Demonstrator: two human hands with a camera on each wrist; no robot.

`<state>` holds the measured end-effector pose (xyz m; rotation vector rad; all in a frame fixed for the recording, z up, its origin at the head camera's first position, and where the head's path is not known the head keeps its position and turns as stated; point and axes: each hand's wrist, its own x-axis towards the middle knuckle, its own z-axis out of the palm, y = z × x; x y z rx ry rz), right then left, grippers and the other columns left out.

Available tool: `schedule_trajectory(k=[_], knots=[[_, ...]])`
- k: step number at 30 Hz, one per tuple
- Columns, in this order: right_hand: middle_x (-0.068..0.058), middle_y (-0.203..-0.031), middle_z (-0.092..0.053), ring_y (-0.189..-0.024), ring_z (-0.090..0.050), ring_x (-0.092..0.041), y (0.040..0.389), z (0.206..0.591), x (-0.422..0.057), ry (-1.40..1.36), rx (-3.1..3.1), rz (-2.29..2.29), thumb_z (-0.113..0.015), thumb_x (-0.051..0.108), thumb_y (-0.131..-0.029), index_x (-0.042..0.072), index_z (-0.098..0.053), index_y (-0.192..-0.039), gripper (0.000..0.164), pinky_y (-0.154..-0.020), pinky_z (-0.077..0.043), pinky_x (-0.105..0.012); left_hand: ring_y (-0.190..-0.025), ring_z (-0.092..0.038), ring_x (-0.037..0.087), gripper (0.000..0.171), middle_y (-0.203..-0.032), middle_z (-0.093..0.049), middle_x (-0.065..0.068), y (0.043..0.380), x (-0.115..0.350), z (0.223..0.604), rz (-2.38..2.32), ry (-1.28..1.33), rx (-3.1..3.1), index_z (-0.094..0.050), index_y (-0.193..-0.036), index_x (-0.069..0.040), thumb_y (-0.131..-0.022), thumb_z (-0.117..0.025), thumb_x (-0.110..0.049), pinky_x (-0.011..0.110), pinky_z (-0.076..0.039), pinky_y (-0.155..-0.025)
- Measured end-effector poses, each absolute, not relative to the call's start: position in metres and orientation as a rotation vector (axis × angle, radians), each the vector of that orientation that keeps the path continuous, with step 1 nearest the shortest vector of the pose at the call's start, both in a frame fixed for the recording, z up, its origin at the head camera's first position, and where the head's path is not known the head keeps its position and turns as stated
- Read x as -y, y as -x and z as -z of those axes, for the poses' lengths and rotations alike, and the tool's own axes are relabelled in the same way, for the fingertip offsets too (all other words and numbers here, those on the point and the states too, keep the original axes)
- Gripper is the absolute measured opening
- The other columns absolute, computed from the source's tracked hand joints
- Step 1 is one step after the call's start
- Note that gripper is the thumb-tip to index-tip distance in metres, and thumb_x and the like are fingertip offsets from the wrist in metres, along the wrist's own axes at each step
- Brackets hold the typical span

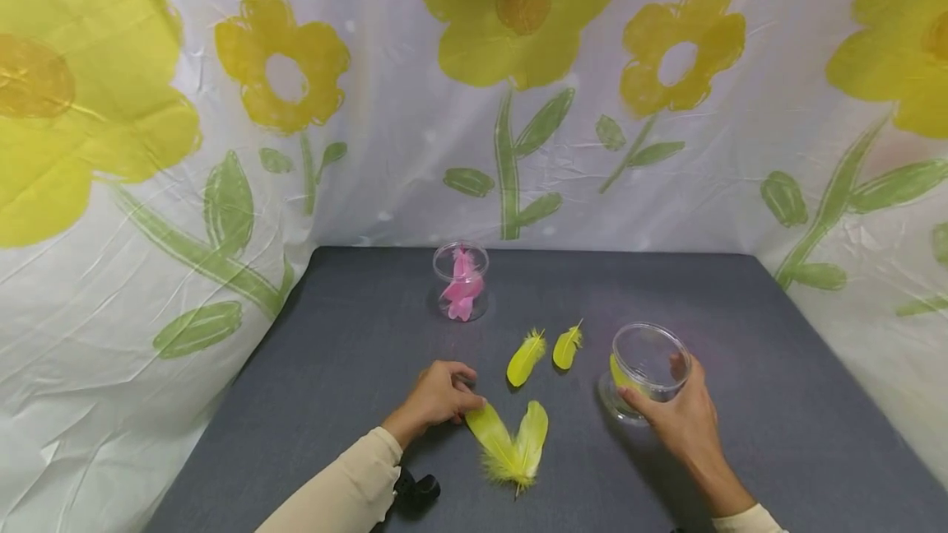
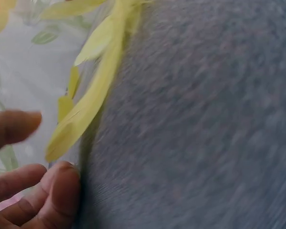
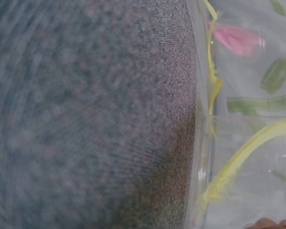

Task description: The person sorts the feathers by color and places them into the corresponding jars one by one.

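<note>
We see a left hand [image 1: 435, 397] and a right hand [image 1: 681, 418] over a dark grey desk [image 1: 355, 327]. The left hand's fingers are parted beside the tip of a yellow feather [image 1: 486, 432]; we cannot tell whether they touch it. That feather meets a second yellow feather [image 1: 531, 434] in a V, just right of those fingers. The right hand's thumb and fingers are wrapped around a clear cup [image 1: 650, 368] with another yellow feather [image 1: 622, 373] inside. Farther off, between both sets of fingers, we find two smaller yellow feathers [image 1: 526, 359]. Well beyond the left fingers stands a second clear cup [image 1: 481, 270] containing pink feathers [image 1: 462, 290].
</note>
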<state>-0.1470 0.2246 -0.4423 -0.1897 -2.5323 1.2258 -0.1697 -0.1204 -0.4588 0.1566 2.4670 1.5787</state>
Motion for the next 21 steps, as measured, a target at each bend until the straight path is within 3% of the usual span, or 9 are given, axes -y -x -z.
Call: schedule_trajectory(k=[9,21], knots=[[-0.027,-0.134,-0.047,-0.121,-0.044,-0.044,0.148,0.443,-0.225,0.202,2.525,-1.242,-0.09,0.032,-0.065,-0.002,-0.032,-0.139,0.101,-0.095,-0.034,-0.057,-0.053,-0.059,0.015,0.017,-0.069,-0.065,0.005,0.168,0.112,0.468,-1.64,-0.124,-2.451,-0.068,-0.091,0.005,-0.075,-0.073,0.01,0.029,-0.052,-0.047],[-0.027,-0.133,-0.047,-0.121,-0.043,-0.044,0.148,0.443,-0.225,0.204,2.524,-1.233,-0.09,0.032,-0.065,-0.002,-0.032,-0.138,0.1,-0.095,-0.034,-0.058,-0.057,-0.061,0.019,0.018,-0.073,-0.065,0.008,0.177,0.113,0.446,-1.856,-0.179,-2.404,-0.067,-0.096,0.012,-0.078,-0.07,0.011,0.042,-0.056,-0.056]])
